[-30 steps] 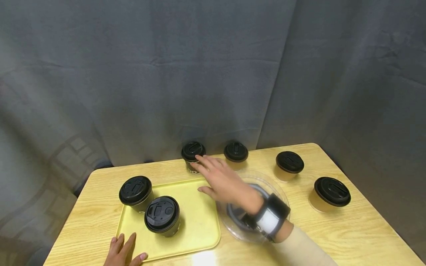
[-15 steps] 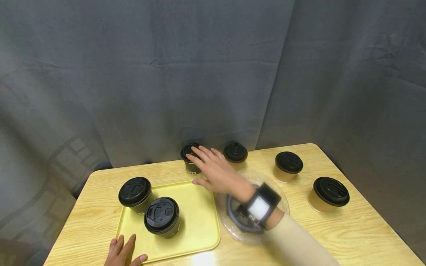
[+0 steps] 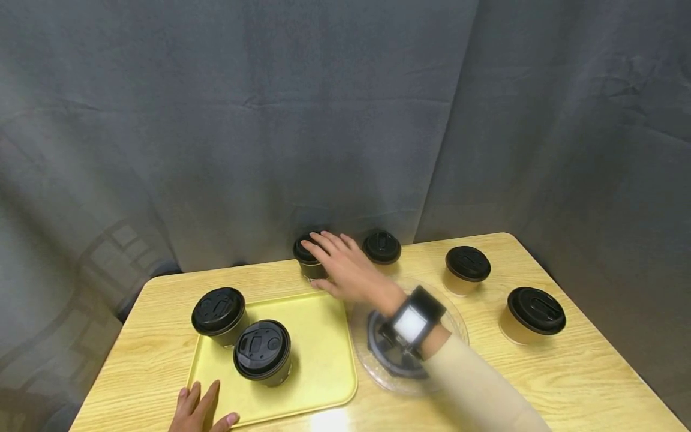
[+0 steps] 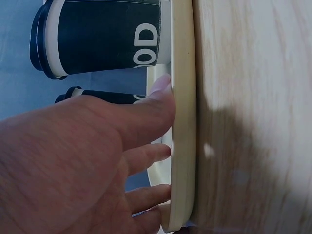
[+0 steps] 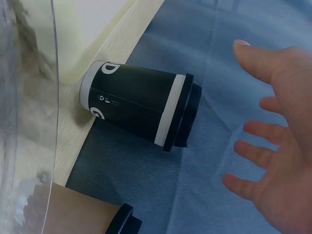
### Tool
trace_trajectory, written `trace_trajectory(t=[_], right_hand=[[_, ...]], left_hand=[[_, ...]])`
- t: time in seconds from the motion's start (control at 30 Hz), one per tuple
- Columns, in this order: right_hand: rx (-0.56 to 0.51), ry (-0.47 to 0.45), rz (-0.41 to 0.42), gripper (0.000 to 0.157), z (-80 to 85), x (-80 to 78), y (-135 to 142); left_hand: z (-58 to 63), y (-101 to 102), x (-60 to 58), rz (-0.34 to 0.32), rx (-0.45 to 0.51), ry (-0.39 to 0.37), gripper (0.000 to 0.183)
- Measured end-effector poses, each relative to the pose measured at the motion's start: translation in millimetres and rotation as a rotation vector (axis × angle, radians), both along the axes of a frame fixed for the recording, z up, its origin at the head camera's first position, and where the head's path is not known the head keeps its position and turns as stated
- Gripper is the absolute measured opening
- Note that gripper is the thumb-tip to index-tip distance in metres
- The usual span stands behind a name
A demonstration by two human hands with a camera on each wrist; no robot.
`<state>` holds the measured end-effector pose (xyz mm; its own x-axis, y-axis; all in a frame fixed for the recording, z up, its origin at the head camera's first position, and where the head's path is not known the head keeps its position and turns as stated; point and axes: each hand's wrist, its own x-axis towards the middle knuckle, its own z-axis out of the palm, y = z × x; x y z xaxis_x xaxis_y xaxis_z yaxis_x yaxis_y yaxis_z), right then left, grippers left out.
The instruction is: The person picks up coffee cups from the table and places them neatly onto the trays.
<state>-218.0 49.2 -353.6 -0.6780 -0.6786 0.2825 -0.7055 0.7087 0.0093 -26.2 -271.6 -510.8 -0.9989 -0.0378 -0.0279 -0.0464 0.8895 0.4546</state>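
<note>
My right hand [image 3: 353, 270] reaches to the back of the table, fingers spread and holding nothing. In the head view it overlaps a black paper cup [image 3: 309, 255] with a black lid. The right wrist view shows a gap between the fingertips and that black paper cup [image 5: 134, 102]. At the front left corner of a yellow tray [image 3: 324, 366], my left hand [image 3: 195, 411] touches the rim with thumb and fingers spread. Two black lidded paper cups stand on this tray: one front cup [image 3: 263, 353] and one behind it [image 3: 220, 315].
A clear round plastic container [image 3: 453, 360] with a dark ring-shaped thing inside sits under my right forearm. Brown cups with black lids stand at the back [image 3: 382, 247], right of it [image 3: 467, 267] and far right [image 3: 534, 315]. A grey curtain [image 3: 345, 120] hangs behind the table.
My right hand has moved a little left and back, covering more of the black cup at the back. My left hand stays at the tray's corner.
</note>
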Motion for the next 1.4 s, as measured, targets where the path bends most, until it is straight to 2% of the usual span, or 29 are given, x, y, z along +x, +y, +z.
trace_trajectory(t=[0.13, 0.5, 0.77, 0.93, 1.3, 1.4], right_hand=[[-0.003, 0.0, 0.005, 0.077, -0.4, -5.7, -2.9], [-0.013, -0.022, 0.001, 0.078, -3.7, -16.3, -7.3], [-0.033, -0.072, -0.027, 0.076, -4.4, -25.7, -14.9], [-0.052, -0.067, -0.052, 0.072, -6.0, -31.9, -21.0], [-0.047, -0.088, -0.1, 0.07, -18.2, -43.8, -26.0], [-0.053, -0.093, -0.112, 0.068, -19.9, -46.7, -26.8]], left_hand=[[-0.9, -0.9, 0.5, -0.002, 0.011, 0.019, 0.074], [2.8, -0.3, -0.5, -0.006, -0.007, -0.036, 0.076], [4.1, -0.9, -0.6, -0.006, -0.001, -0.043, 0.076], [4.2, 0.0, -0.5, -0.01, -0.009, -0.037, 0.076], [6.1, 1.9, -2.1, -0.015, -0.016, -0.099, 0.078], [5.9, 2.5, -2.3, -0.021, -0.013, -0.078, 0.077]])
